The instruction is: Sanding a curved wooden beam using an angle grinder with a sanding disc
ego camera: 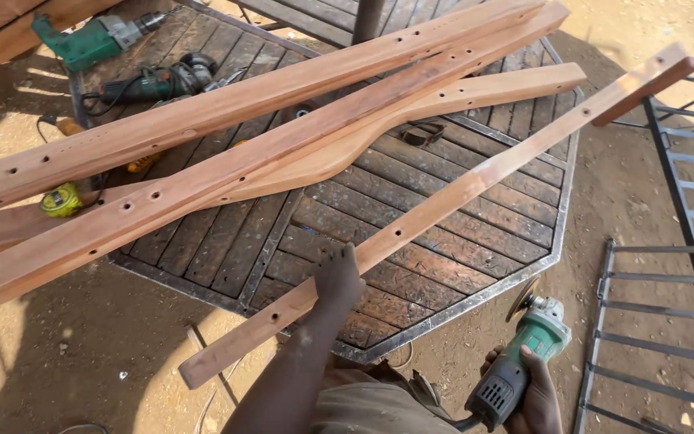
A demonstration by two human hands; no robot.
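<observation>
The left hand (337, 277) lies flat with fingers spread narrow on a long wooden rail (459, 197), pressing it near its lower third rather than wrapping around it. This rail runs diagonally across the desk (475, 241), from a near end overhanging the edge at 7 o'clock to a far end past the rim at 2 o'clock, where a short crosspiece caps it. Small drilled holes show along its top face.

The right hand (536, 394) is closed around the body of a green angle grinder (520, 366), held off the desk at 5 o'clock, just beyond the rim, its disc tilted toward the desk edge and its grey rear housing pointing back at the person.

The desk is an octagonal metal frame filled with dark wooden slats laid in a chevron pattern. Across its 10 o'clock half rest three more wooden pieces: two straight drilled beams (226, 104) lying side by side, touching along part of their length, and a curved, tapering piece (379, 133) tucked under the nearer one. A yellow tape measure (62, 201) sits at 9 o'clock, just beside the beams. At 11 o'clock lie a green power drill (94, 40) and a second green power tool (154, 80) with its cord. Grey metal grilles (684, 273) stand on the sandy ground at 3 o'clock.
</observation>
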